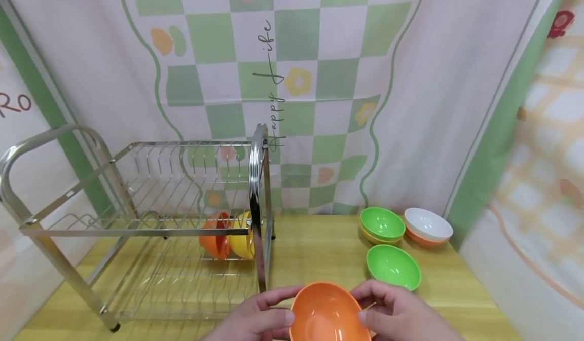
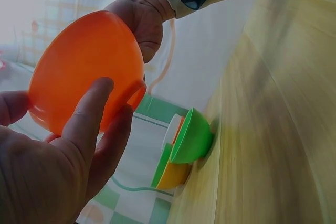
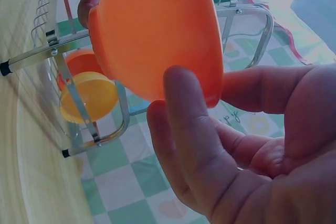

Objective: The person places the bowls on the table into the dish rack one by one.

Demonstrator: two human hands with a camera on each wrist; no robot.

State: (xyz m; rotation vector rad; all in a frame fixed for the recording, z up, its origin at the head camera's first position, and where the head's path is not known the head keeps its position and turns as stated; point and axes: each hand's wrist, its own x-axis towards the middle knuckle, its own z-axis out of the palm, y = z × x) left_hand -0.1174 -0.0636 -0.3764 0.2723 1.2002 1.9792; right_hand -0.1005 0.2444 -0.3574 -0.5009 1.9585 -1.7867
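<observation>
An orange bowl is held up between both hands at the front of the table, its hollow facing the head camera. My left hand pinches its left rim, thumb at the edge and fingers spread beneath. On the opposite side my right hand grips the rim the same way. From the left wrist view, the underside of the orange bowl shows with fingertips touching it. Just beyond the right hand sits a green bowl on the table.
A two-tier metal dish rack stands at left; an orange bowl and a yellow bowl stand on edge in its lower tier. At back right, a green bowl rests in a yellow one, and a white bowl in an orange one.
</observation>
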